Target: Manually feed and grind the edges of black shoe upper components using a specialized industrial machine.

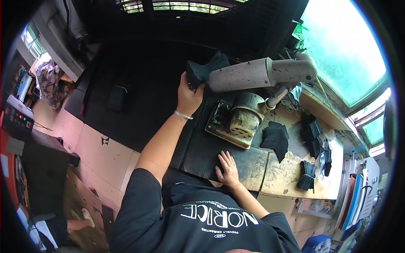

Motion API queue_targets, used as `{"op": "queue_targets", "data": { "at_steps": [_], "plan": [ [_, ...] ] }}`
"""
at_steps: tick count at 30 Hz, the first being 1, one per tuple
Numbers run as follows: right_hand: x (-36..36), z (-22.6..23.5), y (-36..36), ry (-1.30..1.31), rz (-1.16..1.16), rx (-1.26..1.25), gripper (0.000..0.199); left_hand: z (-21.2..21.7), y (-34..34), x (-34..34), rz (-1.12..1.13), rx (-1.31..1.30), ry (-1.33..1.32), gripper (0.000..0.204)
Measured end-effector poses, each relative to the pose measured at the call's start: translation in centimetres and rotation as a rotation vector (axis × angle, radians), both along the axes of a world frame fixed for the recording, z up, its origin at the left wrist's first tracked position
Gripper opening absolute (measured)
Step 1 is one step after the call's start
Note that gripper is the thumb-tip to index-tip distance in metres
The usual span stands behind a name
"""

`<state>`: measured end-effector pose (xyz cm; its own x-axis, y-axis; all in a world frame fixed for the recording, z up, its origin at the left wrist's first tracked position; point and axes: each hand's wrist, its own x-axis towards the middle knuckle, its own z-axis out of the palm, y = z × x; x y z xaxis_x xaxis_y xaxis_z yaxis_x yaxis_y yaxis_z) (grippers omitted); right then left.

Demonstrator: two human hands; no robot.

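Note:
My left hand point(190, 96) reaches forward and is closed round the lower end of a thick stack of dark fabric-like pieces point(204, 71), whose far edges fan out. The stack is beside the rounded end of a grey cylindrical machine arm point(240, 75). On the near edge of the worn worktable point(249, 170), my right hand point(229, 170) lies flat with its fingers stretched out, holding nothing. Just beyond those fingers stands the machine's stained round housing point(244, 120) on a flat base.
Dark cut pieces point(275, 140) lie right of the machine, with a tied bundle point(306, 175) nearer the right end. Another dark bundle point(117, 98) rests on the black surface at left. A control box with lit buttons point(19, 116) stands far left; another person's hand point(87, 217) shows lower left.

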<state>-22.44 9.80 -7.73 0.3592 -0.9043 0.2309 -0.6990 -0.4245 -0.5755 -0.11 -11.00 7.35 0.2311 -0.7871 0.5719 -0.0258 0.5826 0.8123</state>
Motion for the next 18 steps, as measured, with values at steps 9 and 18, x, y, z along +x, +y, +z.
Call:
{"op": "queue_targets", "data": {
  "at_steps": [9, 18],
  "plan": [
    [0.0, -0.1, 0.1, 0.015, 0.007, -0.004, 0.053, 0.4, 0.5, 0.5, -0.004, -0.049, -0.001, 0.05],
    [0.0, -0.1, 0.0, 0.015, 0.007, -0.01, 0.051, 0.7, 1.5, 1.7, 0.018, -0.049, -0.009, 0.05]
  ]
}}
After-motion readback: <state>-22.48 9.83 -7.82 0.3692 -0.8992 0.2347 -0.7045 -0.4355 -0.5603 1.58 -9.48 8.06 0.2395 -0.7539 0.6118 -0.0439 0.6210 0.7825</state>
